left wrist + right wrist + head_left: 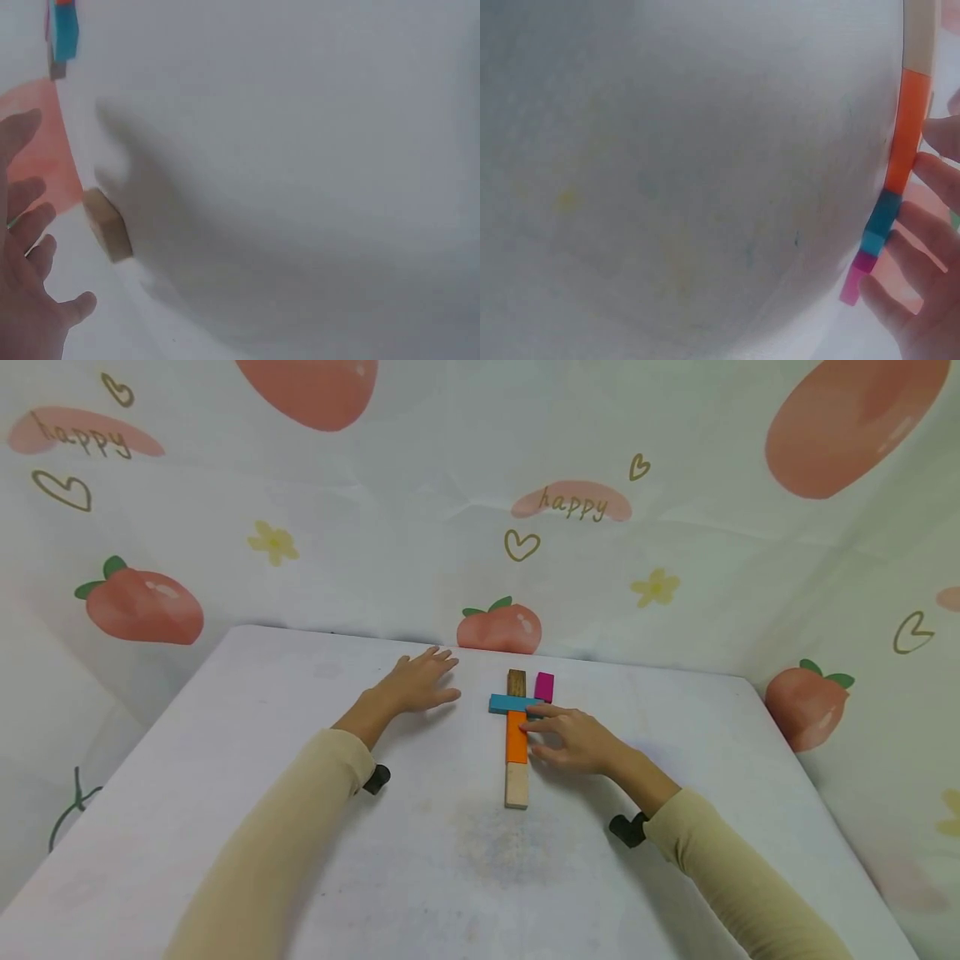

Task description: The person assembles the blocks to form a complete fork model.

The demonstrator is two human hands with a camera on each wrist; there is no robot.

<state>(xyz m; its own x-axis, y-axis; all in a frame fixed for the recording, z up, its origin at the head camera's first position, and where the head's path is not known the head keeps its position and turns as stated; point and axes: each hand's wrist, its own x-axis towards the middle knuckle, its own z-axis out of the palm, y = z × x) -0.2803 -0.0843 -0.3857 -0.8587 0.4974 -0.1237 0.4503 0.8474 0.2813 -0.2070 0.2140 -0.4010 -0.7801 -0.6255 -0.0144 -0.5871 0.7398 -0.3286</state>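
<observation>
Toy blocks form a cross on the white table: a dark brown block [517,682] at the far end, a blue block [502,703] lying crosswise, then an orange block [516,743] and a pale wooden block [516,787] in line. Beside the blue block's right end lies a magenta block [545,685]. My right hand [573,740] lies along the cross's right side, its relaxed fingertips at the blue and orange blocks. To the left, my left hand [416,683] holds nothing, fingers spread. Near it the left wrist view shows a loose wooden block [109,226], hidden in the head view.
A white cloth with peach and heart prints [397,527] hangs behind and beside the table [300,827]. Each wrist carries a small black camera, one at the left cuff [377,779] and one at the right cuff [627,830].
</observation>
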